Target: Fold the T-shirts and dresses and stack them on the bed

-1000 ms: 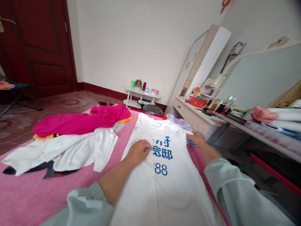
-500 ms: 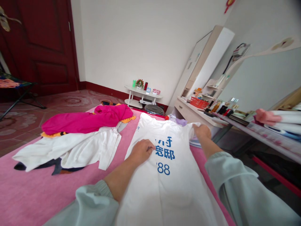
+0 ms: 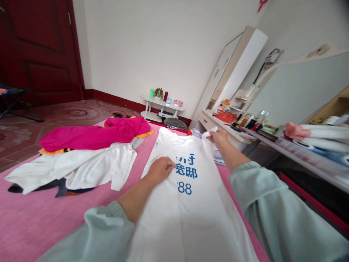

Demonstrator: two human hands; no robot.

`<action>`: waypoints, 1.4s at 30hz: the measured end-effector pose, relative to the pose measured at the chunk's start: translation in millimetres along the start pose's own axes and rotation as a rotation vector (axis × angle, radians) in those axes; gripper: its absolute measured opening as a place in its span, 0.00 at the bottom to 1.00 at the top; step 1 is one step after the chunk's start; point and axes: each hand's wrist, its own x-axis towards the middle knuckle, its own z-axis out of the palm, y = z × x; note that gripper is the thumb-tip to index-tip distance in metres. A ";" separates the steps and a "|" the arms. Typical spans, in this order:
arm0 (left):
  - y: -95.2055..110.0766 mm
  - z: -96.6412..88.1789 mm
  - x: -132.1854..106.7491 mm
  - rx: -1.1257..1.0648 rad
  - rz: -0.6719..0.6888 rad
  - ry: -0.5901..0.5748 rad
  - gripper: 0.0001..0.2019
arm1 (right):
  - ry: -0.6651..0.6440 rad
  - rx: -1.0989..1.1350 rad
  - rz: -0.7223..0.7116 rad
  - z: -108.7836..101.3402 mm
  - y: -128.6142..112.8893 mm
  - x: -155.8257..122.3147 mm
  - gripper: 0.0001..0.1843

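A white T-shirt (image 3: pixel 188 211) with blue printed characters and "88" lies flat on the pink bed cover (image 3: pixel 32 218) in front of me. My left hand (image 3: pixel 160 169) rests on the shirt just left of the print, fingers curled and pressing the cloth down. My right hand (image 3: pixel 218 137) is closed on the shirt's right sleeve, which it holds lifted off the bed near the shoulder.
A pile of a magenta garment (image 3: pixel 92 133) and a white garment (image 3: pixel 89 169) lies to the left on the bed. A dressing table (image 3: pixel 218 125) with bottles and a red basket stands to the right. A small white side table (image 3: pixel 160 106) stands against the far wall.
My right hand has moved up along the shirt's right edge and lifted the sleeve off the bed. My left hand stays pressed beside the print.
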 end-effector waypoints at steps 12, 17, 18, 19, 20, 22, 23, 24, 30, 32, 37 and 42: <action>-2.1 -1.1 -3.9 -0.135 -0.028 -0.008 0.21 | -0.581 0.345 0.000 -63.8 18.9 -124.4 0.13; 2.4 -3.5 -4.1 -0.052 0.004 -0.054 0.22 | -0.790 -0.203 -0.161 -110.6 61.4 -195.8 0.15; 3.1 -3.4 -3.8 -0.024 0.020 -0.063 0.22 | -0.799 -0.311 -0.174 -119.1 63.0 -210.2 0.15; 3.7 -2.9 -3.4 0.003 0.036 -0.070 0.22 | -0.800 -0.409 -0.182 -126.3 63.3 -223.7 0.16; 4.2 -2.0 -2.8 0.027 0.045 -0.076 0.22 | -0.801 -0.492 -0.189 -132.2 63.0 -235.9 0.16; 4.9 0.8 -1.0 0.065 0.035 -0.081 0.21 | -0.798 -0.600 -0.203 -138.8 62.8 -255.0 0.16; 4.9 2.7 0.1 0.084 0.015 -0.081 0.20 | -0.794 -0.624 -0.211 -139.6 63.6 -261.7 0.15; 4.7 4.7 1.3 0.102 -0.009 -0.078 0.19 | -0.786 -0.633 -0.219 -139.1 65.1 -266.4 0.12; 3.7 9.7 7.4 -0.191 -0.102 0.011 0.16 | -0.718 -0.341 -0.166 -124.0 73.2 -266.5 0.06; 5.7 6.2 10.1 -0.373 -0.126 0.082 0.17 | -0.724 -0.102 -0.105 -120.7 66.6 -261.6 0.08; 11.6 -8.7 19.3 -0.698 -0.218 0.179 0.23 | -0.825 0.383 0.107 -118.7 25.5 -251.4 0.14; 11.0 -21.2 23.1 -0.780 -0.240 0.210 0.25 | -0.909 0.510 0.229 -101.7 -3.5 -263.4 0.16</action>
